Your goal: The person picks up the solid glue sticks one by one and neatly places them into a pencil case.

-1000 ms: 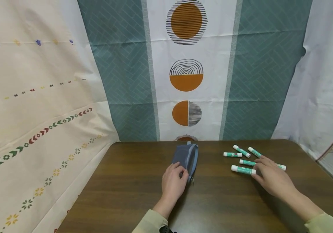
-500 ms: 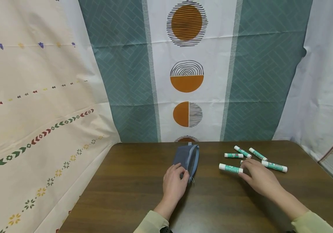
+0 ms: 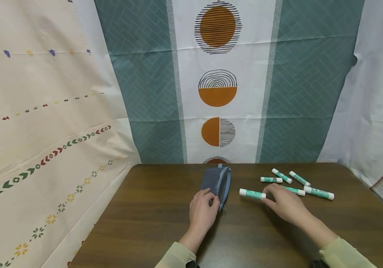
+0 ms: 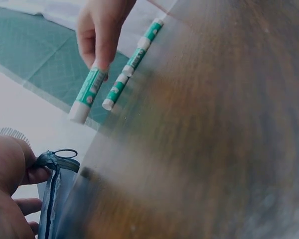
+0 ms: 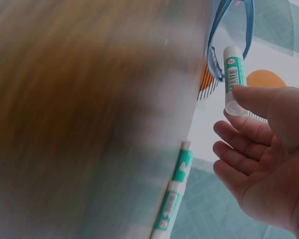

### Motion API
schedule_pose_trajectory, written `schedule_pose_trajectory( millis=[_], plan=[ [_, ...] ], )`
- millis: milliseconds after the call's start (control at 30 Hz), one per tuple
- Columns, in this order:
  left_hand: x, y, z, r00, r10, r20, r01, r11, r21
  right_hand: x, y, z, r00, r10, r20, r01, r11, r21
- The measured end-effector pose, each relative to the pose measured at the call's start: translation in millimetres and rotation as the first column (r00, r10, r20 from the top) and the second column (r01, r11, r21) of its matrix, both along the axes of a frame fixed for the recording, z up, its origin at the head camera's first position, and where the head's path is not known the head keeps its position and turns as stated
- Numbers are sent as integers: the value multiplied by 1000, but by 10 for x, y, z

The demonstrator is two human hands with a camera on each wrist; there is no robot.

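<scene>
My right hand (image 3: 287, 204) pinches one end of a green-and-white glue stick (image 3: 252, 194) between thumb and index finger. In the right wrist view the held stick (image 5: 233, 72) points toward the pouch's opening, and the other fingers are loosely bent. A blue-grey zip pouch (image 3: 209, 178) lies on the table, its zipper parted along the right side. My left hand (image 3: 202, 212) grips the pouch's near edge. In the left wrist view its thumb presses beside the zipper end, which has a loop; part of the pouch (image 4: 65, 186) is hidden by the hand.
Several more glue sticks lie on the right of the brown wooden table (image 3: 138, 208); one stick (image 3: 293, 191) is partly behind the right hand, and another stick (image 3: 319, 192) lies farthest right. A patterned cloth (image 3: 218, 130) hangs behind the table, and a cream cloth (image 3: 60, 149) hangs at left.
The right hand has carried the held glue stick leftward, away from the other sticks and nearer to the pouch. The left hand stays on the pouch.
</scene>
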State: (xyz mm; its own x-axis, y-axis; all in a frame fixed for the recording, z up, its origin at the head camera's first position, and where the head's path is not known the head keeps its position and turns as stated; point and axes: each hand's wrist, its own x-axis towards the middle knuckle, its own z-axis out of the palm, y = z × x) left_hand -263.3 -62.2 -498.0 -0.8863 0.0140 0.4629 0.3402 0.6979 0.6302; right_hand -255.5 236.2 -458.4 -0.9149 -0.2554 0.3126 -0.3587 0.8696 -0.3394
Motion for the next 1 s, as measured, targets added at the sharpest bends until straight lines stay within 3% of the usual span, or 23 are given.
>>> schedule_pose_trajectory(
  millis=[633, 1000],
  plan=[
    [-14, 32, -18, 999, 9, 32, -8, 1000, -14, -161, -471, 12, 995, 46, 92, -44, 999, -28],
    [-10, 27, -16, 1000, 10, -1, -10, 1000, -12, -235, -682, 2, 987, 66, 145, -59, 997, -50]
  ],
)
